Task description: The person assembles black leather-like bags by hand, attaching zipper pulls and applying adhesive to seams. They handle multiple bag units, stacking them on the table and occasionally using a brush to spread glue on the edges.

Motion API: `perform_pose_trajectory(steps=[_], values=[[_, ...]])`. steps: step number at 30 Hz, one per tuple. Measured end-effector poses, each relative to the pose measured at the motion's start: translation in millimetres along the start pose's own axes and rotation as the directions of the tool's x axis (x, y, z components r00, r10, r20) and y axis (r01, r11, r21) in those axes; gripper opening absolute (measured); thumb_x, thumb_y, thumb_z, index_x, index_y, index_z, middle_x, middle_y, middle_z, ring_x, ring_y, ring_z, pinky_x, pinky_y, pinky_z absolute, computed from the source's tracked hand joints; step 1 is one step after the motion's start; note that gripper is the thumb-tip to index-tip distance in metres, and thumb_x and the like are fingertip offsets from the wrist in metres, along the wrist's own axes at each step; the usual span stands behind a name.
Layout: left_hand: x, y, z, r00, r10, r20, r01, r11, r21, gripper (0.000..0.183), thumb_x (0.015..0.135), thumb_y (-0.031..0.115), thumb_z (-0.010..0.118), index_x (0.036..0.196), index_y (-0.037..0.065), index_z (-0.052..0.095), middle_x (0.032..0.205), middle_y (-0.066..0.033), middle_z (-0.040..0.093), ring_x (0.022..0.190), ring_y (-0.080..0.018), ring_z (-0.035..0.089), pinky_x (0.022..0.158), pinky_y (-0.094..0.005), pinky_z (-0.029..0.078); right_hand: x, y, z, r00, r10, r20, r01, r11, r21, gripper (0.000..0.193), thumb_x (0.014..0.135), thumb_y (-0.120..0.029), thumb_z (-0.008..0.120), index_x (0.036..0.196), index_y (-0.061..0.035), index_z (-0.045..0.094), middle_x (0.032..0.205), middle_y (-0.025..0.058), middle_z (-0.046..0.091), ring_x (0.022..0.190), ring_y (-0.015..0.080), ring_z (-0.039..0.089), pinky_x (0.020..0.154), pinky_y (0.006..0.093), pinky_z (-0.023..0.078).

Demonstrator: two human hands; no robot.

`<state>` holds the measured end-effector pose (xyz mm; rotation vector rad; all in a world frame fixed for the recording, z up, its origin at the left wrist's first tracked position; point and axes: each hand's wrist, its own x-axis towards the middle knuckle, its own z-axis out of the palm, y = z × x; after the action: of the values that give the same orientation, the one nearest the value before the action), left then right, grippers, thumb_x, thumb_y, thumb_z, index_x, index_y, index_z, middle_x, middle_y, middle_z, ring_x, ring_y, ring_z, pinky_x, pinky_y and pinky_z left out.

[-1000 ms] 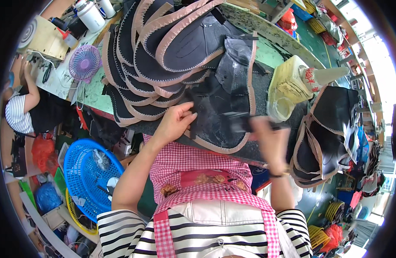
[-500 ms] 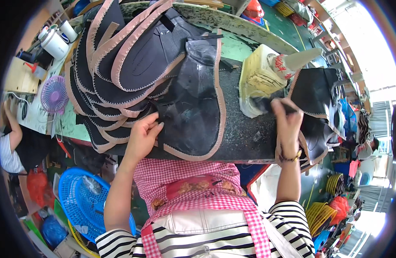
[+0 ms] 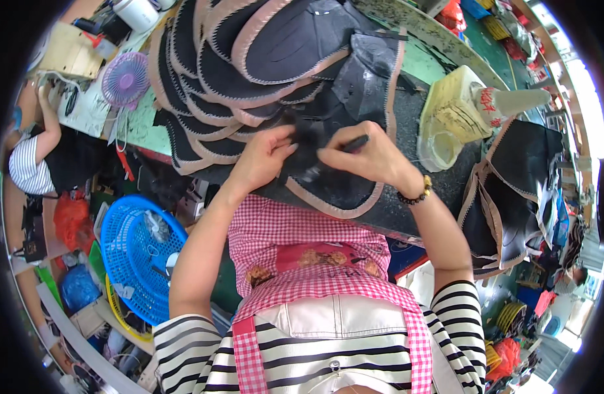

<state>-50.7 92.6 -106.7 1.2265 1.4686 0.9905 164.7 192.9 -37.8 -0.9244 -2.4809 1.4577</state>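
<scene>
A black shoe-upper piece with a tan zigzag-stitched edge lies flat on the dark work board in front of me. My right hand is closed around a dark-handled brush above this piece; motion blurs the brush's head. At the piece's left edge my left hand has its thumb and fingers pinched together, and a blur covers the part by the fingertips. Right of the piece stands a yellowish glue pot with an open, coated mouth.
A stack of similar black pieces lies on the left. More black pieces hang over the right edge. A purple fan and a blue basket are at left, where another person's arm shows.
My right hand has carried the brush from the glue pot leftward onto the black piece. My left hand stays by the piece's left edge. The whole view has shifted and turned slightly.
</scene>
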Motion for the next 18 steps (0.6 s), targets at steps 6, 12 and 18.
perform_pose_trajectory(steps=[6,12,18], values=[[3,-6,3,0.999,0.020,0.025,-0.020,1.000,-0.017,0.033,0.089,-0.001,0.058,0.122,-0.004,0.056,0.094,-0.0045,0.067,0.080,-0.0103,0.061,0.071,-0.0234,0.048,-50,36,-22,0.976,0.062,-0.209,-0.053,0.998,0.045,0.020,0.077,-0.017,0.068,0.073,0.0025,0.067,0.059,0.0065,0.061,0.057,0.0122,0.056,0.056,0.0302,0.044],[-11,89,22,0.830,0.556,0.030,-0.493,0.708,0.506,0.042,0.070,-0.004,0.061,0.112,0.003,0.065,0.096,-0.0199,0.067,0.087,-0.0351,0.066,0.077,-0.0394,0.054,-134,17,-2,0.850,0.041,-0.525,-0.060,0.998,-0.020,0.019,0.090,-0.013,0.056,0.084,0.0023,0.066,0.080,0.0069,0.064,0.066,0.0147,0.062,0.060,0.0243,0.050],[144,267,-14,0.558,0.805,0.201,-0.704,0.332,0.628,0.041,0.061,0.003,0.058,0.100,0.005,0.070,0.085,-0.0189,0.068,0.083,-0.0376,0.065,0.075,-0.0433,0.053,-170,31,-76,0.513,0.144,-0.846,0.548,0.704,0.452,0.035,0.099,-0.027,0.049,0.081,0.0012,0.059,0.074,0.0112,0.059,0.057,0.0141,0.053,0.047,0.0250,0.041]])
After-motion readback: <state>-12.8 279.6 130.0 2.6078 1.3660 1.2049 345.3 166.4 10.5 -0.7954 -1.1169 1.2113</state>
